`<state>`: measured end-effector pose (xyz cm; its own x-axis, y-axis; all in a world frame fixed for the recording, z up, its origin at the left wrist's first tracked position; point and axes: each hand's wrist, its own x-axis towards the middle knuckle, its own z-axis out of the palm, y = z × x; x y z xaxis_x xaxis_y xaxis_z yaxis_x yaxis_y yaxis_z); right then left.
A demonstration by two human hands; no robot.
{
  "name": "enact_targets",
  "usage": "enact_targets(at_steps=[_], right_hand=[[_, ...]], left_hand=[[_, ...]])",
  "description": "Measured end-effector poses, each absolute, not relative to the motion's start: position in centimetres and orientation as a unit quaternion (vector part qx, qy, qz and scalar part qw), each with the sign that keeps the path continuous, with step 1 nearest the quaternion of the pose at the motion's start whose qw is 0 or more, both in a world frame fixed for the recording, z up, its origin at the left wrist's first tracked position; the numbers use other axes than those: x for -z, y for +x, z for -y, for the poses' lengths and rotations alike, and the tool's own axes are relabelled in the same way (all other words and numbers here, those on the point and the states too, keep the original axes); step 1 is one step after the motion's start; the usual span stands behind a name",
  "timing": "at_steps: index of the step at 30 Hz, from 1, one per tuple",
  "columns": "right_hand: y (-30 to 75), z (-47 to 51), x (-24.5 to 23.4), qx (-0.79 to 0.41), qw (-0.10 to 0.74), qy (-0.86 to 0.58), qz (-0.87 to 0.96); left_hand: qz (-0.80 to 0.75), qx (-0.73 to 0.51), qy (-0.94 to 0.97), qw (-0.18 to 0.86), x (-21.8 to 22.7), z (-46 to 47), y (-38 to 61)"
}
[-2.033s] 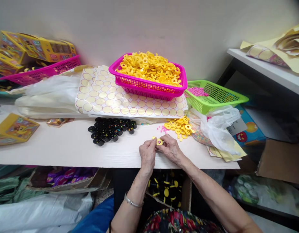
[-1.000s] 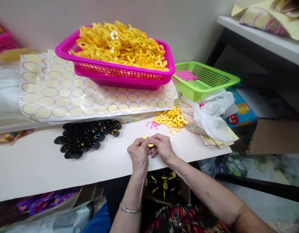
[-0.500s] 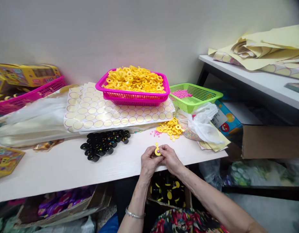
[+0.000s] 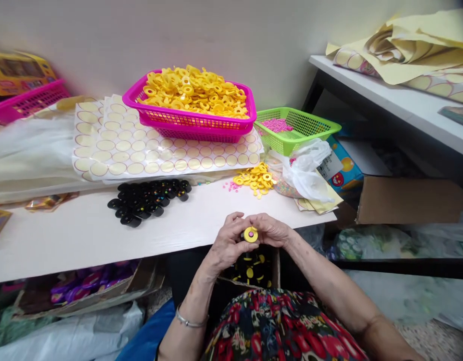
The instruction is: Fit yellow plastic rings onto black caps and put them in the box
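Note:
A round yellow ring piece (image 4: 250,234) with a pink dot at its centre is held face up between my hands, just off the table's front edge. My left hand (image 4: 228,241) grips it from the left, thumb below and fingers above. The fingertips of my right hand (image 4: 272,230) pinch its upper right side. Whatever lies beneath the ring is mostly hidden by my fingers. Under my hands stands a carton of black and yellow pieces (image 4: 250,272). Loose yellow ring pieces (image 4: 256,179) and small pink beads (image 4: 231,186) lie beyond them on the table.
Black round cups (image 4: 149,199) stand grouped on the white table (image 4: 84,238). Behind are sticker sheets (image 4: 141,150), a pink basket (image 4: 201,119) heaped with yellow pieces, a green basket (image 4: 302,131) and a tied plastic bag (image 4: 308,170). A shelf (image 4: 385,98) juts in at right.
My hands have drawn back from over the table to above the carton. The yellow piece has turned, and its tab no longer points up in view. The camera has tilted down.

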<state>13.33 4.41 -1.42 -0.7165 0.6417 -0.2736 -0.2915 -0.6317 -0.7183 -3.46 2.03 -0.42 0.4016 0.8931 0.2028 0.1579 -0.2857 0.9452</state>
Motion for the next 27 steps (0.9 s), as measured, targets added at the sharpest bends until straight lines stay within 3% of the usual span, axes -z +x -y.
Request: enact_targets(at_steps=[10, 21, 25, 27], right_hand=[[14.9, -4.9, -0.4, -0.835, 0.186, -0.274, 0.439], [13.6, -2.8, 2.3, -0.817, 0.250, -0.300, 0.423], [12.6, -1.2, 4.6, -0.760, 0.118, -0.320, 0.553], [11.6, -0.8, 6.0, -0.668, 0.031, -0.369, 0.646]], left_hand=[[-0.348, -0.310, 0.797, 0.384, -0.8, -1.5, -1.8], [-0.342, -0.295, 0.795, 0.404, 0.1, -0.9, -2.6], [-0.370, -0.326, 0.720, 0.489, -0.2, -1.3, -6.0], [-0.485, -0.408, 0.629, 0.449, 0.2, -2.6, -8.1]])
